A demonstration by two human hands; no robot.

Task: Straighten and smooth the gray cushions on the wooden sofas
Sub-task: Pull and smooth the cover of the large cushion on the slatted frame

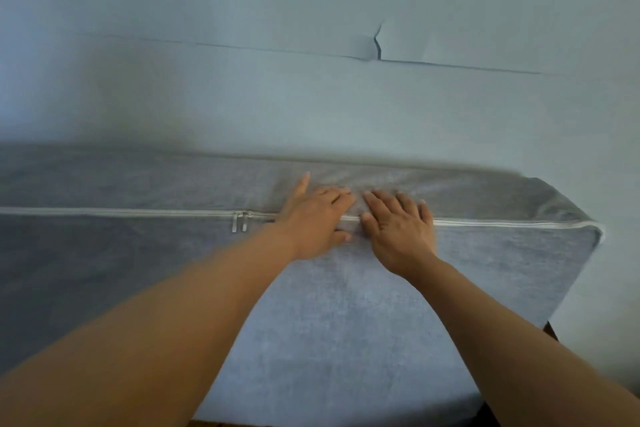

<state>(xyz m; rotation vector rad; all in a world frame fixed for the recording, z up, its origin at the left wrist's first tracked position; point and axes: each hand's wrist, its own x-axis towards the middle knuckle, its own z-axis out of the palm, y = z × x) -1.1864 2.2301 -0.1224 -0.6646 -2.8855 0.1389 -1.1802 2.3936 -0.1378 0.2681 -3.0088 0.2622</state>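
Head view is all I have: both bare hands lie flat on the upper edge of a large gray cushion point(346, 305) that stands against a pale blue wall point(311, 97). My left hand point(313, 222) presses palm-down with its fingers point(332, 196) stretched out and slightly apart, thumb pointing up and away toward the wall. My right hand point(401, 229) sits just beside it, nearly touching, its fingers point(381, 201) straight and spread over the fabric, gripping nothing. A pale zipper point(138, 212) runs along the cushion's top seam and passes under both palms; its two metal pulls point(239, 221) hang just left of my left wrist. Beyond the fingertips lies the cushion's narrow top panel, a little bunched where the two hands meet. To the right of my right fingers the zipper continues to the cushion's rounded corner. A dark crack point(379, 45) crosses the wall well above the fingers. A bit of dark wooden frame point(553, 331) shows below the right corner.
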